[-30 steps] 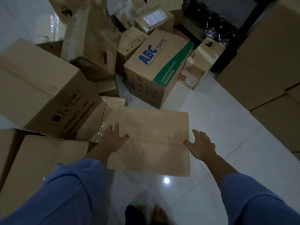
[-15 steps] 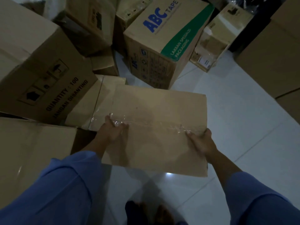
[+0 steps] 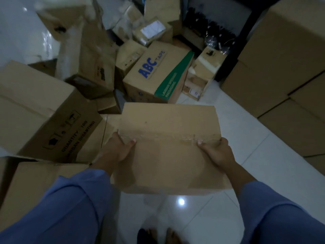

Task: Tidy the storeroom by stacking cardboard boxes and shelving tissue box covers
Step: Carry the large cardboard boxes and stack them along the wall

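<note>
Matt brown cardboard box [image 3: 168, 148], its seam under shiny clear tape [image 3: 186, 138]. Glossy white tiled floor [image 3: 237, 173] mirrors a light. Sleeves [image 3: 70, 208] soft blue cloth.

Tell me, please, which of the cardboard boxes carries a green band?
The ABC Tape box, beyond the held box; no other shows green.

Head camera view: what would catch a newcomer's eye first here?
Front and centre, a plain cardboard box is gripped at its sides by the left hand and right hand. Just behind it sits the ABC Tape box with its green band, amid a jumble of cartons.
</note>
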